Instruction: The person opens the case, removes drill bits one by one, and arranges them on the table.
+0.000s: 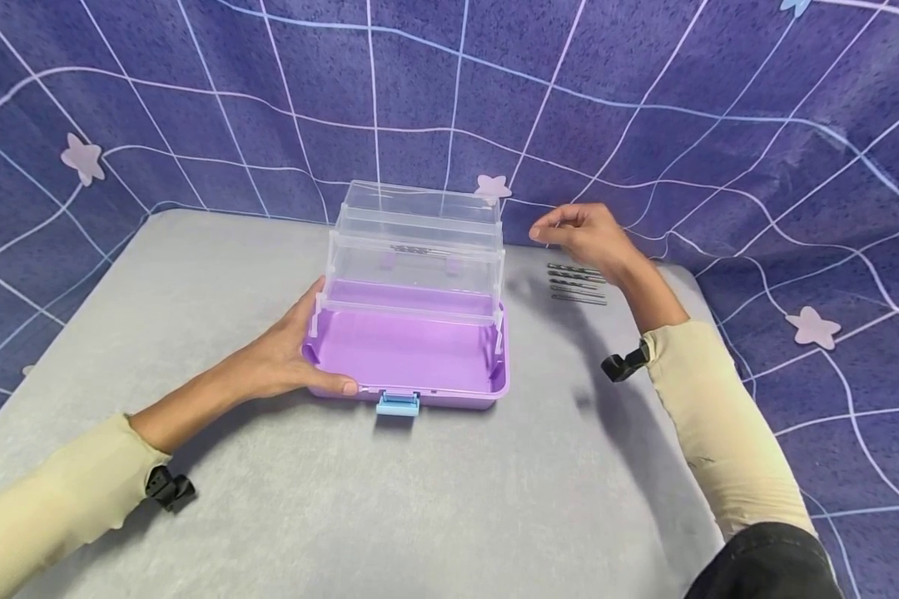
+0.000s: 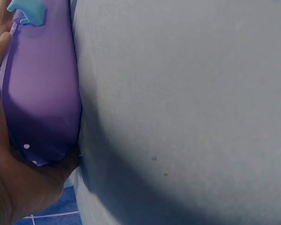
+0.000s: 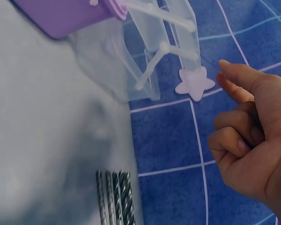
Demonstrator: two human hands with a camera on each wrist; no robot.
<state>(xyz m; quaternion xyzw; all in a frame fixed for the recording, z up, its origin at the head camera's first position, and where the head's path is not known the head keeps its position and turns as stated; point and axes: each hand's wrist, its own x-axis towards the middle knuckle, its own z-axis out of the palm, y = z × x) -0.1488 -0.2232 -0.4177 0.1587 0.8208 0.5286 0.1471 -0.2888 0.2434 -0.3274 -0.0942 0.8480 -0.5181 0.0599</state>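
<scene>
A purple storage box with a light blue latch stands open on the table. Its clear stepped trays are raised at the back, and some drill bits lie in one of them. My left hand grips the box's left front corner, thumb along the front rim; the left wrist view shows the hand around the purple end. Right of the box, my right hand hovers above a row of metal drill bits. Nothing shows between its loosely bent fingers.
The grey table meets a purple-blue grid-patterned cloth behind and at the sides. Pale stars mark the cloth. The table's right edge runs close to the right forearm.
</scene>
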